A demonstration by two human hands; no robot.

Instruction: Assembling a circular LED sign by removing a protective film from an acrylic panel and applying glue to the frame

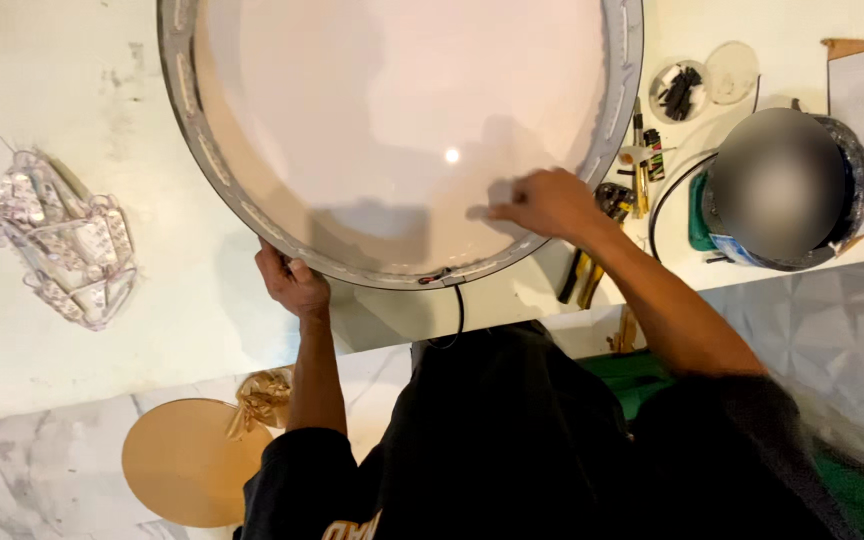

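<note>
Nearest the camera, below the worktop (72, 340) edge, a flat round tan disc (184, 462) lies on the marbled floor with a tuft of tan ribbon (260, 398) touching its upper rim. Above that, the person's left hand (292, 283) closes its grip on the near rim of a large round dish-shaped panel (392, 110), fingers curled over the dark edge band, while the right hand (549, 203) rests flat on the pale inner face near the right rim, fingers stretched out and holding nothing. The panel lies on the white worktop, and a thin black cable (457, 315) leaves its near edge and hangs toward the person. By the look of it, the work stands at seating or smoothing the inner face against the rim; the next move seems to call for a steady hold on the left and even pressure along the edge. Left of the panel lies a heap of clear beaded pieces (62, 240). Right of it stand yellow-handled tools (602, 235), and farther off a small round dish of black bits (680, 92) beside a clear round lid (731, 72). No readable label shows.
</note>
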